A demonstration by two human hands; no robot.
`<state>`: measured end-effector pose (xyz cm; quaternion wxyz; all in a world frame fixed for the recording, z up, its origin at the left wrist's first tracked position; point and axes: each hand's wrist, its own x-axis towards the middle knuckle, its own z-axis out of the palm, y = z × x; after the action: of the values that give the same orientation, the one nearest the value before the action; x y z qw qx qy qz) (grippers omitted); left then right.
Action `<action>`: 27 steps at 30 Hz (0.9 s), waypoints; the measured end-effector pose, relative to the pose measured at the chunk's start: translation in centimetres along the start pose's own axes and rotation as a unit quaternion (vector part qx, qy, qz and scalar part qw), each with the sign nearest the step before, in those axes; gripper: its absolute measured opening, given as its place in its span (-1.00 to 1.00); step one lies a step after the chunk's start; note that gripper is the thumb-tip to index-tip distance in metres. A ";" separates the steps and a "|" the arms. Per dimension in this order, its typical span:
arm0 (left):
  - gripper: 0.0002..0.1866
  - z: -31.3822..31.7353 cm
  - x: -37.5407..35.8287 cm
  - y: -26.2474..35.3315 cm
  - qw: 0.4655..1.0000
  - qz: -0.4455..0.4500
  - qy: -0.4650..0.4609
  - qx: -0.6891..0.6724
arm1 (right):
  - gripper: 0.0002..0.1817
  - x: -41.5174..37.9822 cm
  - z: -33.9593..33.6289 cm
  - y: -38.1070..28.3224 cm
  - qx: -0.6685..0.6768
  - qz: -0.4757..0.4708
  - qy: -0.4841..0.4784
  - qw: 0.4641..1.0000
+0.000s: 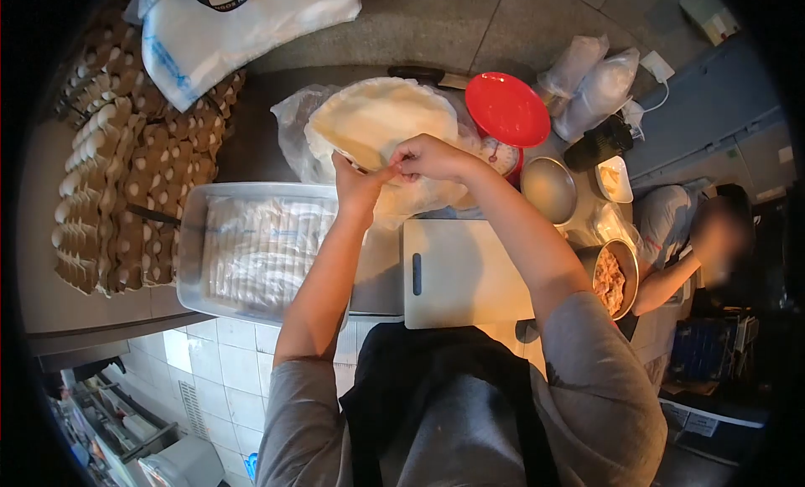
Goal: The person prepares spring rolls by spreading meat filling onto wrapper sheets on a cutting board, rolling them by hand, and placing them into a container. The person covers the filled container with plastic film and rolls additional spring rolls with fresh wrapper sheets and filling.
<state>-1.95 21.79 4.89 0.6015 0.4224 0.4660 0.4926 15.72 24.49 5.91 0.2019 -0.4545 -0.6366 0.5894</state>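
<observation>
A stack of large, round, pale pastry sheets [381, 110] lies in an opened clear plastic bag [293, 122]. My left hand [360, 188] is closed at the near edge of the stack, pinching the rim of a sheet with its thumb pointing right. Close beside it, my right hand [432, 160] has its fingertips pinched together at the same edge, almost touching the left thumb. How many layers are between the fingers is hidden. Below the hands lies a cream cutting board [470, 269] with a dark handle slot.
At left, a plastic tub [191, 265] holds packed bags beside stacked egg trays [155, 177]. A red scale [507, 110], a knife [419, 73], a metal bowl [548, 190] and a pot of meat [610, 279] stand rightward. Another person [671, 227] sits at far right.
</observation>
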 end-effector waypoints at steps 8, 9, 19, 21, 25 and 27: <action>-0.12 1.6 -2.0 -0.8 0.866 0.293 0.269 0.301 | -0.92 2.3 -0.8 0.3 -0.078 -0.127 0.415 0.898; -0.19 2.1 -2.4 0.0 0.848 0.352 0.219 0.330 | -0.92 2.3 -0.6 0.1 -0.106 -0.134 0.429 0.887; -0.49 1.8 4.6 1.4 0.744 0.158 -0.033 0.649 | -0.87 1.2 -5.0 -7.4 -0.320 -0.217 0.435 0.813; -0.39 1.7 4.9 2.1 0.756 0.108 -0.008 0.646 | -0.87 -0.4 -7.1 -10.0 -0.330 -0.187 0.485 0.788; -0.12 0.4 6.9 1.6 0.780 0.105 -0.005 0.617 | -0.91 -5.4 -10.8 -13.8 -0.299 -0.261 0.578 0.713; -0.11 0.2 7.4 1.3 0.767 0.096 -0.007 0.634 | -0.92 -8.2 -11.1 -15.4 -0.297 -0.269 0.600 0.693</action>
<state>-1.47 29.26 5.16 0.1493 0.7535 0.6254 0.1371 23.42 25.74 25.07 0.5448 -0.5573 -0.6173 -0.1075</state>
